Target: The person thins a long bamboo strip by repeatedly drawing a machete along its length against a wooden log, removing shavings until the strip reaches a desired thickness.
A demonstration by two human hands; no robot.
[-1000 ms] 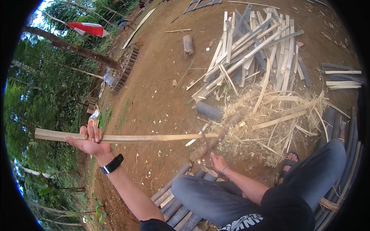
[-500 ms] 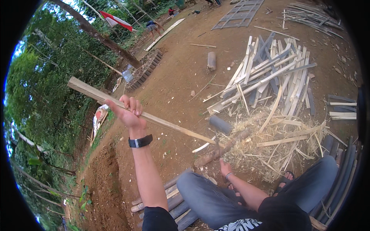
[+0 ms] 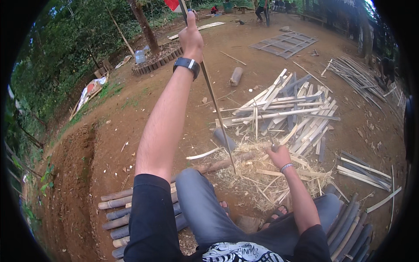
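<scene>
My left hand (image 3: 191,37) is raised far out in front, gripping a long thin bamboo slat (image 3: 214,100) that stands nearly upright, its lower end resting among shavings by a log. A black watch sits on that wrist. My right hand (image 3: 279,156) is low, closed around a tool handle (image 3: 273,147) next to the wooden log (image 3: 222,164) that lies across the ground. I sit on bamboo poles with my legs in grey trousers and sandals.
A heap of split bamboo slats (image 3: 288,109) lies beyond a pile of shavings (image 3: 262,179). Bamboo poles (image 3: 118,209) lie under me and at the right (image 3: 349,227). A short log (image 3: 235,76), a lattice panel (image 3: 286,43) and people stand farther off.
My left hand swung the slat from lying level at my left up to nearly upright in front. My right hand stayed low by the log.
</scene>
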